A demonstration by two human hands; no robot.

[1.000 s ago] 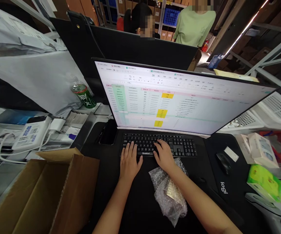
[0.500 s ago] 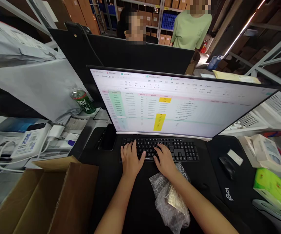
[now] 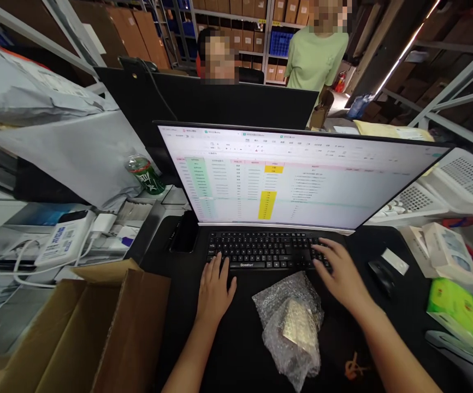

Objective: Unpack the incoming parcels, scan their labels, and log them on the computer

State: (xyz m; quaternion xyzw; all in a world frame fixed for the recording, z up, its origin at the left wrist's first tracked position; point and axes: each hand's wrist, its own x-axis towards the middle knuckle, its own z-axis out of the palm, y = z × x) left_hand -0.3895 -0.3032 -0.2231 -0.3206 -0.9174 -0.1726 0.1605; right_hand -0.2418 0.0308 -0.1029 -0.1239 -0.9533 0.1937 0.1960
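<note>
A black keyboard (image 3: 256,250) lies in front of a wide monitor (image 3: 322,185) showing a spreadsheet with yellow and green cells. My left hand (image 3: 215,289) rests at the keyboard's lower left corner, palm down, fingers stretched forward and holding nothing. Over the number keys at the right end is my right hand (image 3: 338,270), its fingers spread and slightly bent, also holding nothing. Between my forearms lies a bubble-wrap packet (image 3: 297,327) with something pale gold inside; its exact kind is hidden by the wrap.
An open cardboard box (image 3: 134,327) stands at the left, below a phone (image 3: 184,233) and a green bottle (image 3: 146,174). On the right are a black mouse (image 3: 382,277), a green tissue pack (image 3: 460,311) and white baskets (image 3: 466,180). Two people are beyond the monitors.
My right hand has moved right, from the middle of the keyboard to the number keys. My left hand has slid down slightly toward the near edge. The view has shifted a little.
</note>
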